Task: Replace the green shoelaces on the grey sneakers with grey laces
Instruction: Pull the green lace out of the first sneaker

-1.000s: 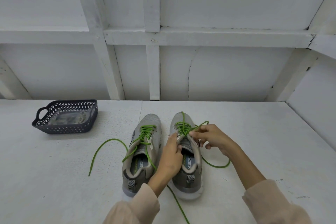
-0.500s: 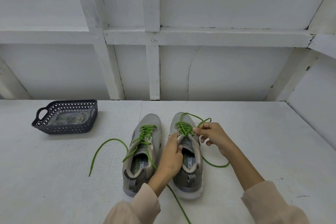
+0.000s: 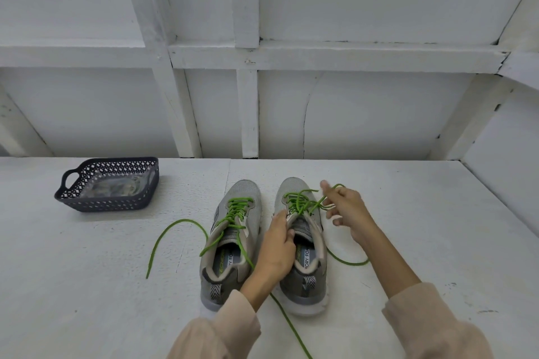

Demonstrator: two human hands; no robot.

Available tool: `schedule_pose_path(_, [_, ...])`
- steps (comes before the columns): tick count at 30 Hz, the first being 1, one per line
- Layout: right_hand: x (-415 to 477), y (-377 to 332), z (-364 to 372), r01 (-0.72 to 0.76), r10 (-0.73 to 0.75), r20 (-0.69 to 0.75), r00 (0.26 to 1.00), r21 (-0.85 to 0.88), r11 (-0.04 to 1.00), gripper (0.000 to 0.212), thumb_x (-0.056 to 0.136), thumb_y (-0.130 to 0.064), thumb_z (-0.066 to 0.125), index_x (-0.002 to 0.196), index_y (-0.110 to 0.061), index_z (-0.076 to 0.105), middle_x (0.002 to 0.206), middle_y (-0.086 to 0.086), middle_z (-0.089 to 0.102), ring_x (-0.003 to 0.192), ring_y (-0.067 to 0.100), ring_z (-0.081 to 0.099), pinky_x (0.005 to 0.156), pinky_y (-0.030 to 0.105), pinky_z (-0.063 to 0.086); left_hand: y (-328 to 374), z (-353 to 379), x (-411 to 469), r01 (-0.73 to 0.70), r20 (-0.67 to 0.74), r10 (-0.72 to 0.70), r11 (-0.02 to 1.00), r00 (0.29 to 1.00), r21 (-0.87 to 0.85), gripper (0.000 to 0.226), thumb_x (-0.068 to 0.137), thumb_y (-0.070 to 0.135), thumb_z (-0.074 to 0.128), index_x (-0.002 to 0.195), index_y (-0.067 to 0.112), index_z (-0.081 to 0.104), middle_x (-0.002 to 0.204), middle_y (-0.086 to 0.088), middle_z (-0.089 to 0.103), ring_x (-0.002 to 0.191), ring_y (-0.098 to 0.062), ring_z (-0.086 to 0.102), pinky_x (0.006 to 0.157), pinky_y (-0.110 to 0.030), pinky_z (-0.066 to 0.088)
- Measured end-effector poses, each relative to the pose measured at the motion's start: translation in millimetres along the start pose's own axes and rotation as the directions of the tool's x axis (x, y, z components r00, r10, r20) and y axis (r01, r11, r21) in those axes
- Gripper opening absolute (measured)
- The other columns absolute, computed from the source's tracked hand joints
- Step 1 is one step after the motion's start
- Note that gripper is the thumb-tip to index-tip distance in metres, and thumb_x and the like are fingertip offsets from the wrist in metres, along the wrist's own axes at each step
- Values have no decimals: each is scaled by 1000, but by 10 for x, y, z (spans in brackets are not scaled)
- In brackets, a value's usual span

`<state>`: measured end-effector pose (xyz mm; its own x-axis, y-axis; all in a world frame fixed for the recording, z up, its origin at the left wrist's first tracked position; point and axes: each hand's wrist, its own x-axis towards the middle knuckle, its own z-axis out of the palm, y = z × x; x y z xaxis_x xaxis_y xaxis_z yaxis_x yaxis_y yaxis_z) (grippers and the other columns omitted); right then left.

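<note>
White table (image 3: 87, 285), panelled wall (image 3: 364, 114) behind. Far left: dark basket (image 3: 108, 204). Left sneaker (image 3: 250, 198) stands laced in green, ends loose on the table. My left hand (image 3: 277, 248) pinches the right sneaker (image 3: 291, 186) at the tongue edge. Its green lace (image 3: 297, 202) runs to my right hand (image 3: 348, 210) — fingers spread, blurred — whether they pinch it I cannot tell.

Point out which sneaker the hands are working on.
The right-side sneaker: the left hand grips its upper and the right hand holds its green lace. The left-side sneaker lies untouched.
</note>
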<state>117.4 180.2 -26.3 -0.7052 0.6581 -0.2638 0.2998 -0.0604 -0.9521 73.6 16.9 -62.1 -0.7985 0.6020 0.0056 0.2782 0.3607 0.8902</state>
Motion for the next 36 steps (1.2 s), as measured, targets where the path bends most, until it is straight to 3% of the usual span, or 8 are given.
schedule_pose_path(3, [-64, 16, -22, -18, 101, 276, 956, -286, 958, 35, 84, -41, 73, 84, -8, 61, 69, 3, 62, 50, 12, 52, 43, 20, 34, -4, 6, 3, 3, 3, -3, 1000, 1000, 9, 44, 97, -1, 40, 141, 3, 36, 142, -11, 45, 133, -23, 40, 88, -9, 24])
schedule_pose_path(6, [-20, 8, -48, 74, -53, 132, 990, -156, 985, 24, 86, -22, 72, 78, -4, 60, 67, 6, 58, 46, 12, 49, 41, 20, 31, -20, 12, 14, -2, 6, 2, 1000, 1000, -2, 45, 97, 0, 40, 141, 4, 35, 143, -8, 45, 134, -22, 39, 93, -10, 23])
schedule_pose_path(9, [24, -20, -100, 80, -79, -57, 995, 9, 997, 24, 90, -24, 68, 79, -5, 59, 72, 6, 57, 46, 13, 47, 39, 20, 30, -4, 12, 2, 5, 4, -5, 1000, 1000, -3, 43, 98, 0, 39, 141, 3, 36, 143, -8, 43, 134, -22, 38, 90, -9, 22])
schedule_pose_path(14, [-69, 52, -20, 59, -3, 254, 967, -211, 976, 27, 85, -28, 73, 75, -7, 60, 68, 4, 61, 47, 13, 48, 41, 20, 30, -12, 12, 5, 5, 11, -5, 1000, 1000, -4, 42, 97, -1, 39, 139, 2, 37, 141, -9, 46, 132, -22, 40, 91, -10, 23])
schedule_pose_path(19, [37, 49, -52, 67, -62, -93, 994, 53, 996, 24, 91, -24, 66, 84, -2, 61, 74, 7, 59, 48, 12, 47, 41, 21, 30, -15, 10, 5, -4, 0, 4, 1000, 1000, -12, 42, 97, -1, 40, 138, 4, 38, 140, -10, 47, 131, -21, 41, 88, -10, 24])
schedule_pose_path(23, [-46, 96, -9, 17, 25, 217, 976, -191, 981, 33, 85, -29, 74, 91, 3, 65, 70, 4, 63, 50, 12, 52, 41, 19, 32, -24, 10, 13, -6, 8, 6, 1000, 1000, -5, 43, 96, -3, 40, 138, 3, 39, 139, -12, 48, 130, -24, 42, 86, -11, 25])
schedule_pose_path(29, [69, 128, -21, 86, -70, -190, 979, 76, 993, 21, 92, -16, 65, 75, -5, 57, 74, 7, 58, 48, 14, 48, 40, 21, 31, -43, 15, 18, 12, 35, -12, 1000, 999, -22, 46, 98, 1, 39, 143, 5, 33, 144, -8, 44, 134, -19, 38, 94, -11, 22])
schedule_pose_path(36, [87, 152, -84, 102, 2, -391, 921, 245, 964, 24, 100, -24, 53, 79, -12, 51, 73, 6, 57, 48, 16, 46, 38, 23, 32, -37, -14, 8, 15, 45, -13, 999, 999, -34, 47, 98, 2, 39, 144, 7, 32, 146, -4, 42, 135, -15, 36, 98, -10, 21])
